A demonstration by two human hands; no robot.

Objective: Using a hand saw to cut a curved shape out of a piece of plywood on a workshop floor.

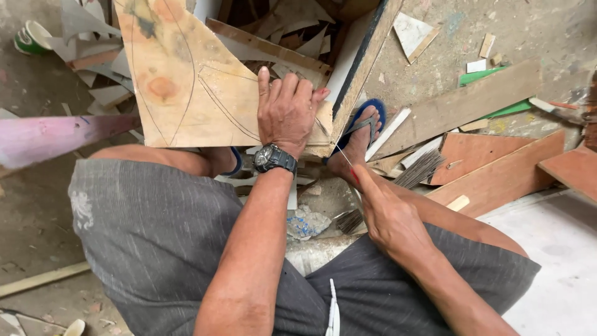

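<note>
**Hands on a marked plywood panel amid workshop offcuts**

While the person sits looking down over grey shorts, the left hand lies palm down on a plywood panel, fingers spread and pressing flat rather than curled round anything. A black wristwatch sits on that wrist. Curved pencil lines cross the panel, which fills the view from about 11 o'clock to the centre; its lower edge runs just above the knees.

At about 4 o'clock from the left hand, the right hand is loosely closed, its fingers pinched on a thin, pale blade or wire that slants up towards the panel's lower right corner. What kind of tool it is cannot be made out. A red mark shows at the fingertip.

Just beyond the right hand, at 1 o'clock from it, a foot in a blue flip-flop rests beside a long, dark-edged board that slants up to 12 o'clock. Brown wood offcuts lie at 3 o'clock on the dusty floor, with pale scraps scattered at 12 o'clock. A purple plank juts in at 9 o'clock, and a green and white cup sits at 10 o'clock.
</note>
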